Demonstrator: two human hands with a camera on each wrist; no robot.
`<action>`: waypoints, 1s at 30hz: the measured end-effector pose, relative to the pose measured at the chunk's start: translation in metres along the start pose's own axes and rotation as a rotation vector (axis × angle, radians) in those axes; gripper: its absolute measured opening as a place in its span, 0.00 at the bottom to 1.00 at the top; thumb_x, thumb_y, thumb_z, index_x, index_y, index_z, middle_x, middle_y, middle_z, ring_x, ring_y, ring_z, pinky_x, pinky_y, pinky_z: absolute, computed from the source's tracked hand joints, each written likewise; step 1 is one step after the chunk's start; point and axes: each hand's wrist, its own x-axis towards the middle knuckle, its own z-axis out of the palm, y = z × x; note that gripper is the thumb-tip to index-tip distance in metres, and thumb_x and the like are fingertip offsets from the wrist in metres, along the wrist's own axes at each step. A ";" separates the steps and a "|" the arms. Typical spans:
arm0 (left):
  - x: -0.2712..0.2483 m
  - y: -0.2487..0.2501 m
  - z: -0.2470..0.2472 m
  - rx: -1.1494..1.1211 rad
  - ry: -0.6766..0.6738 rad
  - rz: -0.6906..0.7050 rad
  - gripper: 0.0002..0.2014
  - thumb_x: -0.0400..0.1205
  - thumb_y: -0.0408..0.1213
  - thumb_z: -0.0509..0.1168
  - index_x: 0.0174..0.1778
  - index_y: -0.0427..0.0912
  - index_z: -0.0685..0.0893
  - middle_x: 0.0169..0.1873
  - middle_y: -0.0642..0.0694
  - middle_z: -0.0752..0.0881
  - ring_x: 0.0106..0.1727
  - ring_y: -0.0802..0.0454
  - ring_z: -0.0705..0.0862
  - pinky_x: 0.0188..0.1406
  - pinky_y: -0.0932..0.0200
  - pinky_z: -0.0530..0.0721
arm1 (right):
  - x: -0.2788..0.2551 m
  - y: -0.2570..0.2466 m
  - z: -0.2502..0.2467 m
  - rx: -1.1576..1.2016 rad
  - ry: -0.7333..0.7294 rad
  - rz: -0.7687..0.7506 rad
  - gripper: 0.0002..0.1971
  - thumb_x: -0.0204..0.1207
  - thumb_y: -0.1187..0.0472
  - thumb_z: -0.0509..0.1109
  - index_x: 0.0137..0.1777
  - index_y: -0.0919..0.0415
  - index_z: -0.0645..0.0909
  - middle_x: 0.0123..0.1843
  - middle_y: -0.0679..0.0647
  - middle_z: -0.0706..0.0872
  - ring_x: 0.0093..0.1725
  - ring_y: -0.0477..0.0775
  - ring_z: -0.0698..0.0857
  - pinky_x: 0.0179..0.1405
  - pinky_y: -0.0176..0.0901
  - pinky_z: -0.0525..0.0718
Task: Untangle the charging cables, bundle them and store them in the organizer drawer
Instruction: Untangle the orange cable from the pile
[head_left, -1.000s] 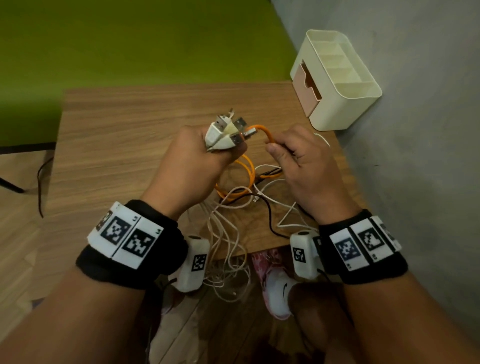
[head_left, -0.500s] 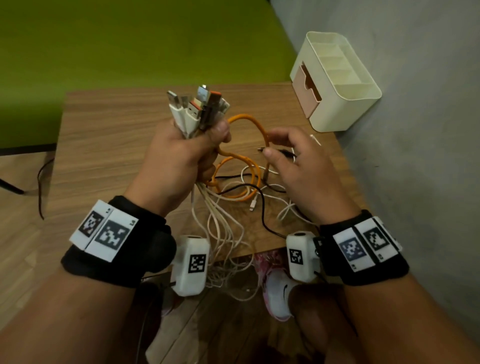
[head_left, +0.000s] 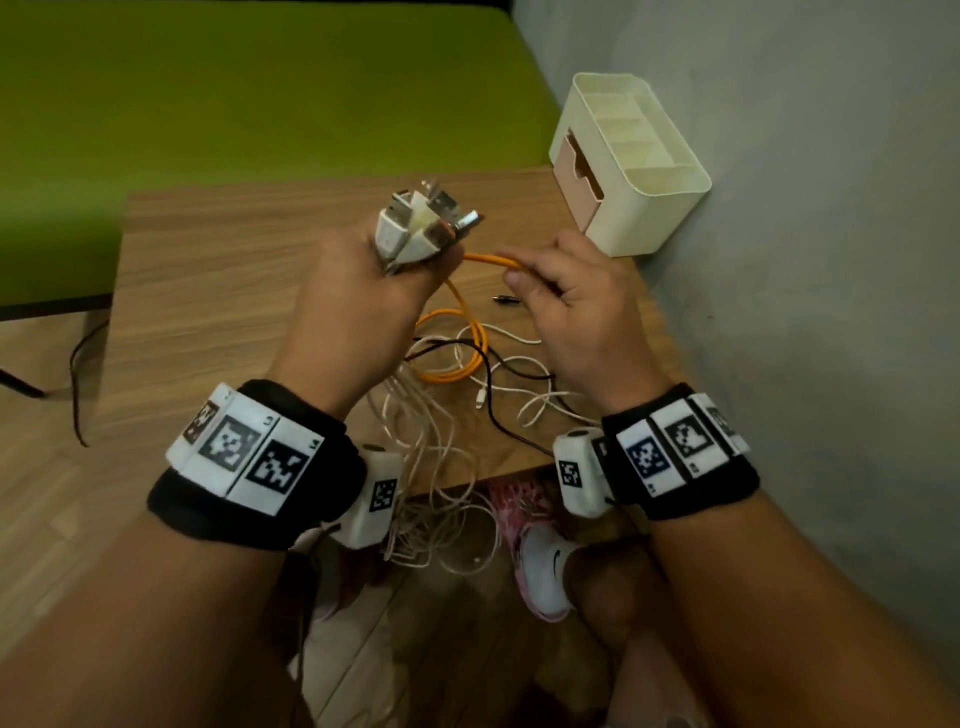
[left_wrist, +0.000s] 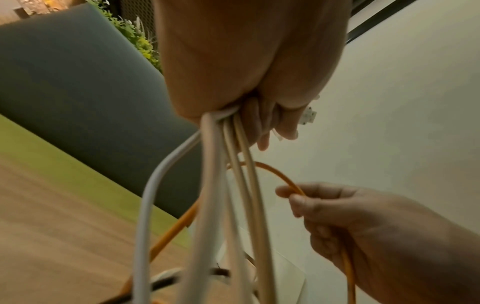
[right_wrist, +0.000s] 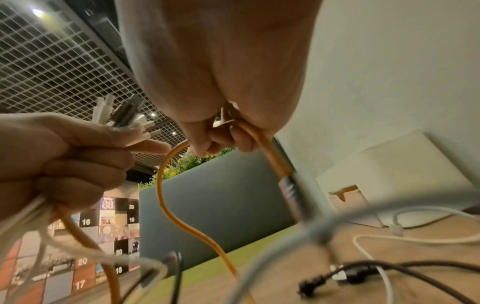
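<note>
1. Right wrist view: the wall of square tiles behind the hands carries white numbers. 16, 20, 10, 20 again, 18 and 17 all read.
2. One tile near the top shows "88" (smaller print under it is too blurred).
3. The wristband markers carry coded patterns; the tiny characters beside them can't be read for certain.

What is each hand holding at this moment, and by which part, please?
Left hand grips the cables just below their plug ends; right hand pinches the orange cable along its length.
</note>
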 end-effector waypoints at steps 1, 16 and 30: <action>-0.002 0.006 0.002 0.030 -0.037 0.018 0.03 0.81 0.39 0.70 0.49 0.48 0.88 0.25 0.64 0.82 0.28 0.71 0.77 0.31 0.70 0.71 | -0.001 -0.007 -0.005 0.046 -0.014 0.028 0.12 0.78 0.61 0.72 0.60 0.61 0.89 0.45 0.57 0.83 0.43 0.51 0.83 0.41 0.42 0.82; -0.033 0.055 -0.013 -0.366 -0.027 -0.088 0.10 0.85 0.43 0.65 0.38 0.48 0.77 0.18 0.56 0.70 0.20 0.55 0.68 0.24 0.59 0.69 | -0.090 -0.086 -0.065 0.378 -0.140 0.451 0.09 0.75 0.66 0.75 0.41 0.50 0.88 0.35 0.45 0.89 0.39 0.43 0.86 0.41 0.36 0.83; -0.066 0.079 -0.017 -0.593 -0.226 -0.203 0.10 0.89 0.41 0.58 0.42 0.45 0.73 0.23 0.52 0.69 0.25 0.54 0.72 0.31 0.56 0.76 | -0.088 -0.102 -0.020 0.311 -0.420 0.310 0.39 0.67 0.51 0.83 0.76 0.41 0.67 0.76 0.45 0.73 0.76 0.44 0.72 0.75 0.45 0.72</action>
